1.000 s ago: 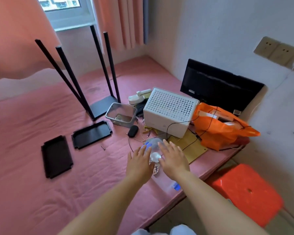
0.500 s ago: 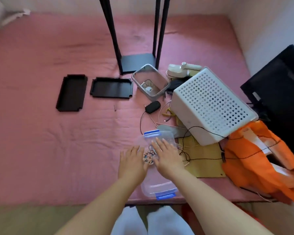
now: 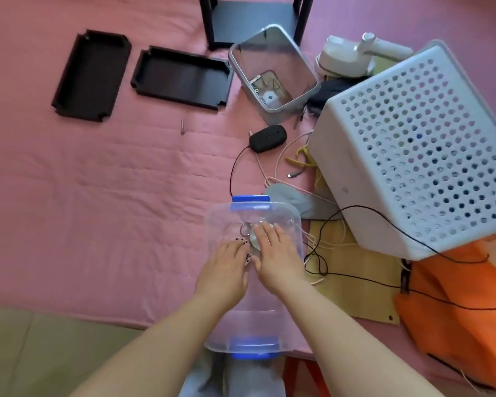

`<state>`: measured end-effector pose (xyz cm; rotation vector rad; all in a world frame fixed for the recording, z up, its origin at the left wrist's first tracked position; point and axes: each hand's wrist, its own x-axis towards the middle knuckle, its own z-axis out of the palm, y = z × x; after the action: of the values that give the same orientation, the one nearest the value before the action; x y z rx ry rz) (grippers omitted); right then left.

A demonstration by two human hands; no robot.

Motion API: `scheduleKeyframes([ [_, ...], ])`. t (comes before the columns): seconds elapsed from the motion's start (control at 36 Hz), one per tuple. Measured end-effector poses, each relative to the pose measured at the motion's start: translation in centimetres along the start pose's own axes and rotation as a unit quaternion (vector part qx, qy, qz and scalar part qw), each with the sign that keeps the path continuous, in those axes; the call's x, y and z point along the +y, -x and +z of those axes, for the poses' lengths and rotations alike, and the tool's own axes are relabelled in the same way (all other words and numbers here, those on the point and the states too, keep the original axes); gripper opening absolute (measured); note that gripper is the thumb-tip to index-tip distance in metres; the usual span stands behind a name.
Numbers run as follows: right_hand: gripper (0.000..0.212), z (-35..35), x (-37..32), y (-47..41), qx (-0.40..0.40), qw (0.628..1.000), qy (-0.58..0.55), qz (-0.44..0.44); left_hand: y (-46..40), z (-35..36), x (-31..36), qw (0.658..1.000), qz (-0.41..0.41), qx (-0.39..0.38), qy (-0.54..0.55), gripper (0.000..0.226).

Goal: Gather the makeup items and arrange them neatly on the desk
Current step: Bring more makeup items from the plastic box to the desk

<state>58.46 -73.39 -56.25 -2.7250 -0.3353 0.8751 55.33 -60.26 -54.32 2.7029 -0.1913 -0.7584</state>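
1. Clear container (image 3: 269,219) with blue latches lying at the near edge of the pink-covered desk (image 3: 98,196); near end partly hidden by the forearms.
2. Left hand (image 3: 224,270) and right hand (image 3: 275,253) resting inside, fingers extended, flat.
3. Small round silvery item (image 3: 254,239) with ring, largely covered by right fingers; identity unclear.
4. Spotted item (image 3: 241,240) under left fingertips, barely visible.
5. White perforated basket (image 3: 413,144) to the right, cut off by frame.
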Motion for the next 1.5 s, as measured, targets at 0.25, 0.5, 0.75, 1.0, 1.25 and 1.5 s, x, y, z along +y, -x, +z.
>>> scheduleKeyframes([
  [0.25, 0.063, 4.2, 2.2, -4.1, -0.002, 1.000, 0.010, -0.015, -5.5, 3.9, -0.8, 0.995, -0.074, -0.067, 0.010, 0.051],
  [0.5, 0.054, 6.6, 2.9, -6.8, 0.008, 1.000, 0.013, -0.001, -7.6, 7.1, -1.7, 0.990, -0.092, -0.102, -0.015, 0.056],
  [0.75, 0.050, 7.8, 3.0, -8.0, 0.005, 0.996, 0.093, 0.009, -7.9, 8.8, -1.5, 0.987, -0.114, -0.092, -0.070, 0.053],
  [1.0, 0.048, 8.0, 2.7, -8.4, -0.009, 0.991, 0.130, 0.021, -8.2, 10.2, -2.1, 0.983, -0.093, -0.090, -0.132, 0.052],
  [1.25, 0.037, 7.0, 2.1, -8.5, -0.049, 0.987, 0.146, 0.048, -7.5, 8.4, -1.5, 0.963, -0.102, -0.090, -0.234, 0.043],
  [1.5, 0.032, 3.4, 1.5, -6.3, -0.059, 0.983, 0.165, 0.058, -7.0, 5.7, -0.1, 0.976, -0.092, -0.151, -0.130, 0.043],
])
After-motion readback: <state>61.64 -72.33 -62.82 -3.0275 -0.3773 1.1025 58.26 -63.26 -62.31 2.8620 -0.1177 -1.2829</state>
